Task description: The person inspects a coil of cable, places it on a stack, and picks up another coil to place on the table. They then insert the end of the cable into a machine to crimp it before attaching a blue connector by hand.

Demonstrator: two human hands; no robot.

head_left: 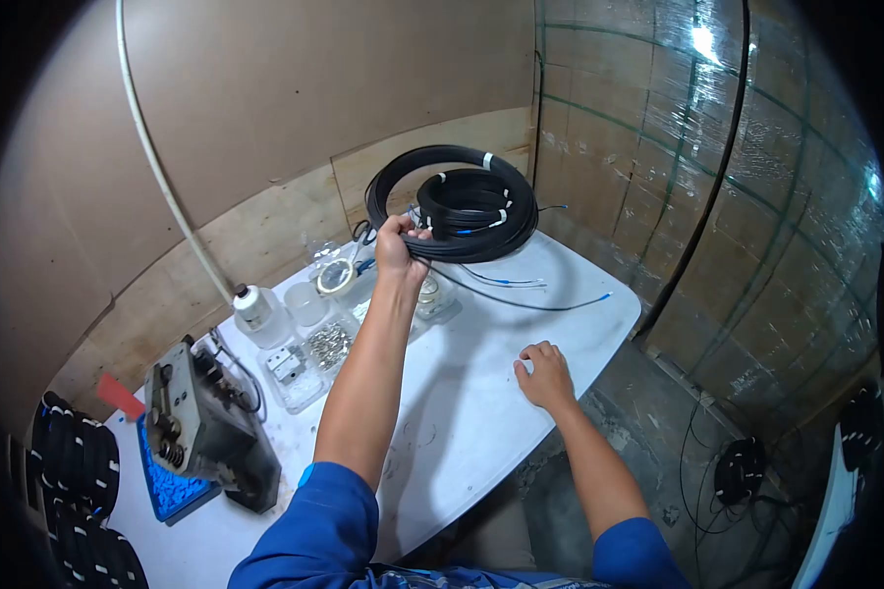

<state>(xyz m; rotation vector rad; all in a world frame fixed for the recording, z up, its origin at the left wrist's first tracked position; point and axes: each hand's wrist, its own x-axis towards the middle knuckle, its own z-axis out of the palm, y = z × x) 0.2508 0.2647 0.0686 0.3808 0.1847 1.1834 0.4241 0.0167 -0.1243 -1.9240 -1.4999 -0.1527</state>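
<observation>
My left hand (400,245) is closed around the near side of a large coil of black cable (452,251), held up over the far part of the table. Inside its ring shows a smaller coil of black cable (462,187) with white ties. Cable ends with blue tips (607,295) stretch to the right above the white tabletop. My right hand (545,378) rests near the table's right edge, fingers loosely bent, thumb apart, holding nothing.
On the white table (462,393) stand a crimping machine (211,422), a blue tray of blue bits (172,481), a white-capped bottle (257,312), a tape roll (337,276) and tubs of metal parts (329,344). Black coils (79,461) are stacked left; wrapped cartons (638,147) stand right.
</observation>
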